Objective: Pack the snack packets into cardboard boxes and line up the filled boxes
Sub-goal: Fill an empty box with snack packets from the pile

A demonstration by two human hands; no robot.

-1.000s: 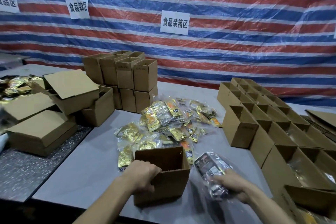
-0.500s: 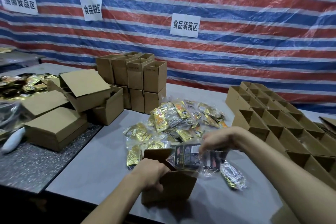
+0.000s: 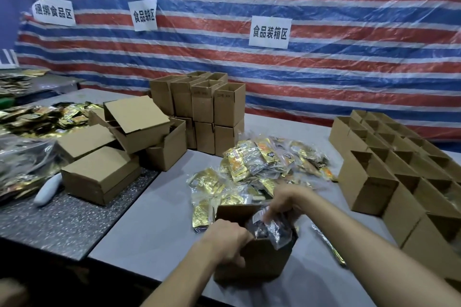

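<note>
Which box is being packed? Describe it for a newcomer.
On the grey table, in front of the snack packet pile, stands one open cardboard box. Only it has the left hand gripping its rim and the right hand holding a dark packet in its opening.

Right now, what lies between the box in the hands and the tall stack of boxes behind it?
A loose heap of snack packets lies there on the table; the head view shows it.

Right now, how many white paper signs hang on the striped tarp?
3: the left sign, the next sign to its right, the middle sign. Others may lie outside the frame.
</note>
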